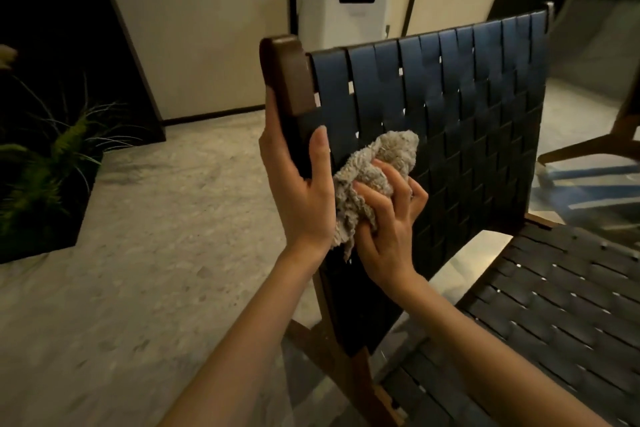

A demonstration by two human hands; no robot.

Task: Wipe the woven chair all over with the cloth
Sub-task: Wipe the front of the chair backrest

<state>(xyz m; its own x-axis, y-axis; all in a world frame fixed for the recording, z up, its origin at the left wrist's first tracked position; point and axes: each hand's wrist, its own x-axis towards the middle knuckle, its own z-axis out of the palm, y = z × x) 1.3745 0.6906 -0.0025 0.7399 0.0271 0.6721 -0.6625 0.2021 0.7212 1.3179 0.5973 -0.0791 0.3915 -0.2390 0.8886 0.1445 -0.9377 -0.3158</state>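
A person's left hand (300, 184) grips the brown wooden post of a black woven-strap chair (450, 107) while the right hand (388, 218) clutches a bunched beige terry cloth (374, 166), pressing it against the backrest.

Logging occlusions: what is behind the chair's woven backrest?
A white appliance stands behind the woven backrest, before pale wall panels; its base is hidden by the weave.

Place: a home sitting area is suggested, dimly lit | Evidence: woven chair (450, 107) with wooden frame; fern (65, 149) in dark planter (41, 236); pale panelled wall (207, 28); white appliance (343, 21), possibly an air purifier | Floor (156, 236): mottled, stone-like
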